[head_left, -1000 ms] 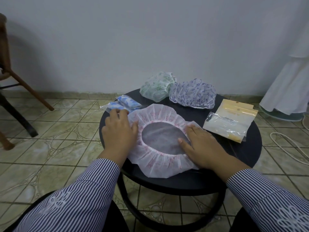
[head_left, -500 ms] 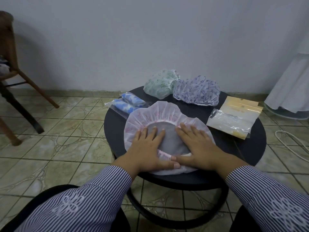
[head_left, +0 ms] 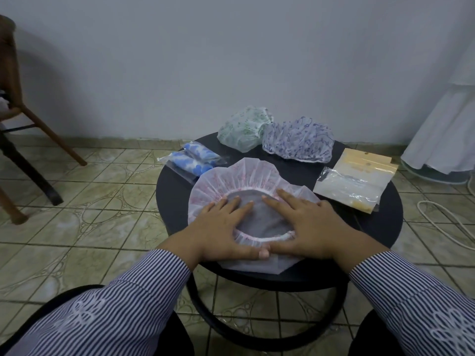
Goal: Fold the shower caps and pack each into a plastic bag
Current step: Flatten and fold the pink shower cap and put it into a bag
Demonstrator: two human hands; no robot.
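At frame centre, on the table (head_left: pixel 385 227), my left hand (head_left: pixel 223 232) and right hand (head_left: pixel 305 224) lie flat, fingers straight, pressing the pink cap (head_left: pixel 241 176) smooth. Flattening seems nearly done; next I should fold it in half. Counted: three loose caps, pink, green (head_left: pixel 243 128), purple (head_left: pixel 298 138); one packed bag (head_left: pixel 192 158); spare bags (head_left: pixel 352 185) at right.

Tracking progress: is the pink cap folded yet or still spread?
Spread. The pink cap lies flat, elastic opening up, with left hand and right hand pressing it open-palmed.
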